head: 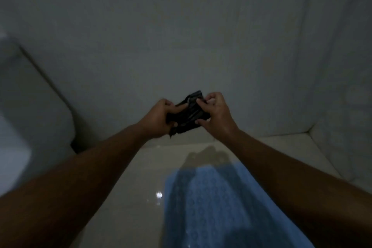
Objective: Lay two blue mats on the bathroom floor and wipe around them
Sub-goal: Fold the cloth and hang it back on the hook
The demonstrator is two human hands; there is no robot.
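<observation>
A blue patterned mat (213, 203) lies flat on the glossy beige floor (128, 197), reaching from the bottom edge toward the wall. Both my arms stretch out above it. My left hand (161, 119) and my right hand (215, 115) grip a crumpled dark cloth (187, 115) between them, held in the air in front of the wall. The cloth is bunched, with a lighter stripe near its top. Only one mat is in view; my right forearm covers its right edge.
A white toilet (30, 106) stands at the left, close to the wall. A pale tiled wall (181, 36) fills the upper view and meets a side wall in a corner (310, 129) at the right. The room is dim; a light glints on the floor (159, 194).
</observation>
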